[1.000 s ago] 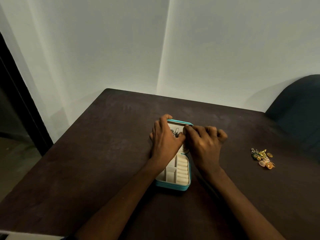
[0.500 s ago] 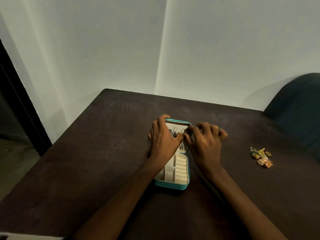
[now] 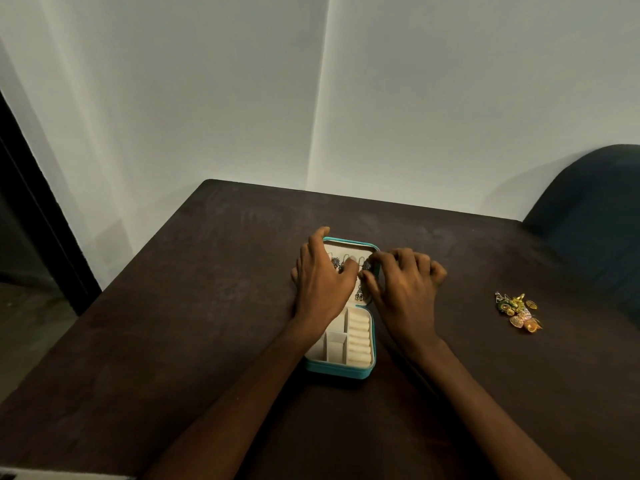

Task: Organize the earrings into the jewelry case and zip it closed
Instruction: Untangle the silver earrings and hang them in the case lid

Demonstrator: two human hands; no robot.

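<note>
We find no text, label, brand, number or sign that can be read anywhere in this view.

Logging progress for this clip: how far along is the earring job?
Partly done. Silver earrings already hang in the open jewelry case lid. Right hand pinches one there; left hand steadies the lid. A gold earring pile remains on the table; zipping remains.
</note>
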